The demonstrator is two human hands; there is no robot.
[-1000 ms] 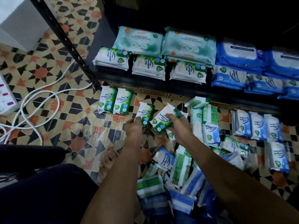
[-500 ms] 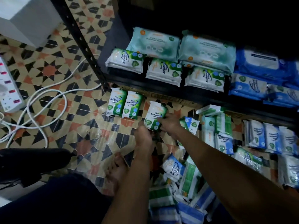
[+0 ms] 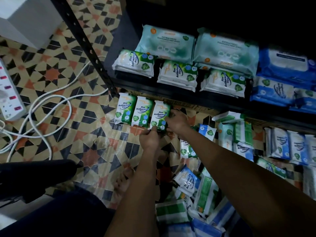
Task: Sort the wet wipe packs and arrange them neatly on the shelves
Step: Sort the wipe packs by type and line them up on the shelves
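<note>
While both hands (image 3: 177, 120) reach forward, fingers (image 3: 154, 129) pinch the green pack (image 3: 159, 115).

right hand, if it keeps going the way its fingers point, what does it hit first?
The right hand points left along the floor row, fingers already on the third green pine pack. That pack is first; pushed on, it would press into the second green pack beside it. Whether those two already touch is unclear.
</note>
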